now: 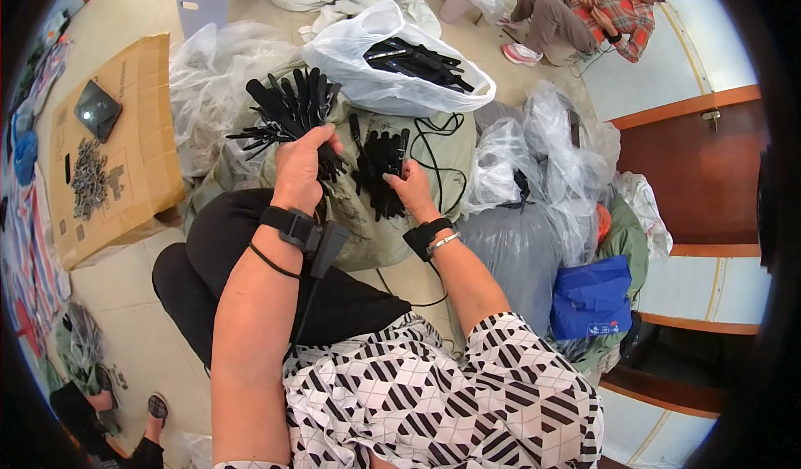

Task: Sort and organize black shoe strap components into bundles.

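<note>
Seated worker, patterned shirt, bent over a pale green sack (359, 234) that serves as a work surface.

Left hand (300, 167): closed around a thick bundle of black strips (292, 102), raised over the sack; far ends fan out, some strips hang below the fist.

Right hand (412, 190): narrow, thumb and fingers against the right side of a smaller black bunch (382, 158) on the sack, just right of the raised bundle. Whether it grips or only touches, I cannot tell.

Right of that bunch, a black cord (435, 162) lies in loops. On the far side, a white plastic bag (346, 56) gapes, with more black pieces (417, 64) inside.

Left: cardboard (138, 168) bearing a dark tray (98, 112) and, nearer, a heap of small metal pieces (89, 181).

Right: clear plastic bags (559, 156); nearer, a blue bag (591, 298) beside a bulging grey plastic bag (511, 248).

Far left, a pale stool (209, 6). Far right, a co-worker in a plaid shirt (622, 14), seated low, both hands raised in front of the body.
</note>
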`<action>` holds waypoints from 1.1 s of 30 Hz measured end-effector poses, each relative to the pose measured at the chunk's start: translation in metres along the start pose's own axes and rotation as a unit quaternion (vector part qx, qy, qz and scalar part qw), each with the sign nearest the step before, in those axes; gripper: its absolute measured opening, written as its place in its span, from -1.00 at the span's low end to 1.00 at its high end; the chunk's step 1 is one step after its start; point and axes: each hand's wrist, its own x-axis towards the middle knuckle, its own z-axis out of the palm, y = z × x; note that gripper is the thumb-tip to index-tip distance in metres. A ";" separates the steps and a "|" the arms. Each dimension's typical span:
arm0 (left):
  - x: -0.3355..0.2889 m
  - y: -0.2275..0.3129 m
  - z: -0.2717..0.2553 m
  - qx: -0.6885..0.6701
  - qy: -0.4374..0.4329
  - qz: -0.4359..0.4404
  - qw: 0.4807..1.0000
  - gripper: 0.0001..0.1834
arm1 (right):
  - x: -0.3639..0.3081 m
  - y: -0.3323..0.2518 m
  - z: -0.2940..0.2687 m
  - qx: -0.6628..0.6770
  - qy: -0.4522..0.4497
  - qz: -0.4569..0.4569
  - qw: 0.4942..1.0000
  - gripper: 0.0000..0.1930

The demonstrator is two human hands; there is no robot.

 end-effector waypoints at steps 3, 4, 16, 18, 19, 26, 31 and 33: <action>-0.002 -0.001 -0.003 0.009 -0.007 0.000 1.000 -0.86 | -0.003 -0.015 -0.009 0.102 -0.055 0.094 0.989 -0.72; -0.002 -0.001 -0.003 0.006 -0.004 0.001 1.000 -0.86 | -0.003 -0.016 -0.012 0.102 -0.055 0.093 0.989 -0.72; -0.002 -0.002 0.001 0.008 -0.004 -0.014 1.000 -0.85 | -0.018 -0.029 -0.037 0.260 -0.074 0.266 0.925 -0.80; -0.003 -0.002 0.004 0.008 -0.008 -0.024 1.000 -0.85 | -0.018 -0.032 -0.043 0.221 -0.086 0.220 0.946 -0.80; -0.003 -0.002 0.005 -0.004 -0.006 -0.031 0.999 -0.87 | -0.018 -0.035 -0.042 0.220 -0.086 0.217 0.947 -0.80; -0.003 -0.008 0.002 -0.004 -0.047 -0.099 0.994 -0.88 | -0.025 -0.098 -0.030 0.341 -0.019 0.057 0.938 -0.84; -0.004 -0.013 0.002 -0.008 -0.134 -0.135 0.982 -0.80 | -0.033 -0.148 -0.009 0.271 -0.024 -0.018 0.962 -0.81; -0.007 -0.011 0.005 -0.011 -0.113 -0.124 0.986 -0.80 | -0.034 -0.158 0.001 0.143 -0.010 -0.109 0.984 -0.80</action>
